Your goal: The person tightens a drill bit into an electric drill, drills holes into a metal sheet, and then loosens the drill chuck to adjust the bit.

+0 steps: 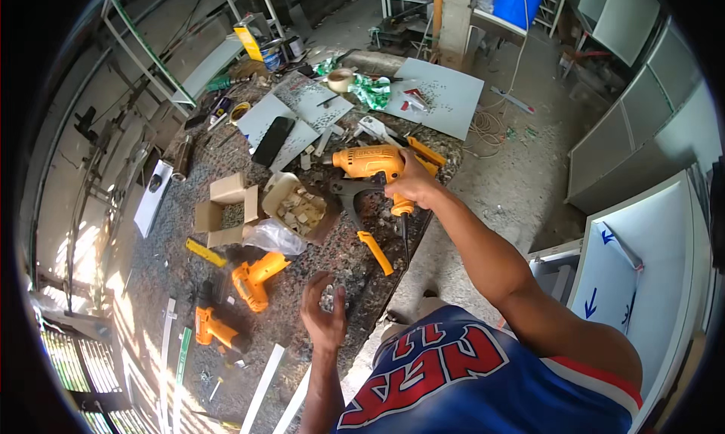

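Note:
My right hand (415, 183) is closed round the grip of a yellow corded power drill (368, 162), whose front end points left above the worktable. Beneath the drill lie what look like shears with yellow handles (375, 253), partly hidden by it. My left hand (323, 319) is over the table's near side, its fingers curled but apart and nothing in them. Left of that hand rest an orange cordless drill (253, 281) and a second one (215, 327). A tub of small pale pieces (302, 209) and an opened cardboard box (226, 207) stand farther back.
White sheets strewn with small bits (442, 94), a black case (273, 141) and a tape roll (340, 79) cover the far end. White strips (263, 389) lie near me. A cable (487, 128) coils on the floor at right, and a white cabinet (642, 268) stands there.

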`<act>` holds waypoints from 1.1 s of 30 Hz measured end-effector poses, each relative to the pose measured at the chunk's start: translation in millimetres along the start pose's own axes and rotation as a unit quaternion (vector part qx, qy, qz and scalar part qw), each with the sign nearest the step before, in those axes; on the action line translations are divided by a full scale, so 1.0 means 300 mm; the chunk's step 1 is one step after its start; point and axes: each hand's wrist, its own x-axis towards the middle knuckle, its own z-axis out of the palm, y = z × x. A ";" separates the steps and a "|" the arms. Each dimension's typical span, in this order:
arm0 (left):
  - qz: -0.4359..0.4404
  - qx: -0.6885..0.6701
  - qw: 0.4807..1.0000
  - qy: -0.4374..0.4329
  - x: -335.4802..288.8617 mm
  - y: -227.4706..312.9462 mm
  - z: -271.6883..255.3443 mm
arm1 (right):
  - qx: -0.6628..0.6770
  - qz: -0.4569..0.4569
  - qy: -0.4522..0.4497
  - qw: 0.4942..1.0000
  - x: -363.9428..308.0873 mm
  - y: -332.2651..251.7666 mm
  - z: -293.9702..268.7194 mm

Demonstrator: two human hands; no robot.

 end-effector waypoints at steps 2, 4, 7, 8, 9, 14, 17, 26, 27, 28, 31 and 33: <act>-0.039 -0.137 0.989 -0.027 0.079 0.059 0.055 | 0.137 -0.045 -0.040 0.989 -0.026 0.039 -0.037; -0.062 -0.176 0.981 -0.051 0.249 0.083 0.078 | 0.208 -0.089 -0.025 0.974 -0.001 0.058 -0.022; -0.117 -0.219 0.967 -0.059 0.389 0.194 0.238 | 0.318 -0.108 -0.094 0.937 -0.051 0.135 -0.131; -0.107 -0.252 0.961 -0.032 0.427 0.181 0.298 | 0.380 -0.094 -0.157 0.907 -0.059 0.147 -0.163; -0.098 -0.285 0.953 -0.005 0.473 0.178 0.357 | 0.383 -0.091 -0.166 0.904 -0.026 0.183 -0.188; -0.115 -0.441 0.890 0.012 0.640 0.307 0.589 | 0.422 -0.153 -0.317 0.836 0.108 0.360 -0.347; -0.167 -0.436 0.884 0.015 0.670 0.361 0.656 | 0.381 -0.180 -0.333 0.844 0.223 0.430 -0.405; -0.135 -0.372 0.913 0.102 0.647 0.509 0.731 | 0.379 -0.086 -0.495 0.777 0.333 0.385 -0.560; -0.123 -0.348 0.925 0.088 0.648 0.520 0.709 | 0.358 -0.174 -0.477 0.784 0.347 0.383 -0.546; -0.109 -0.324 0.937 0.073 0.655 0.535 0.688 | 0.335 -0.261 -0.452 0.784 0.355 0.375 -0.538; -0.031 -0.386 0.910 0.146 0.712 0.610 0.647 | 0.356 -0.306 -0.459 0.754 0.346 0.260 -0.601; 0.017 -0.379 0.912 0.155 0.775 0.688 0.599 | 0.349 -0.345 -0.438 0.753 0.321 0.166 -0.678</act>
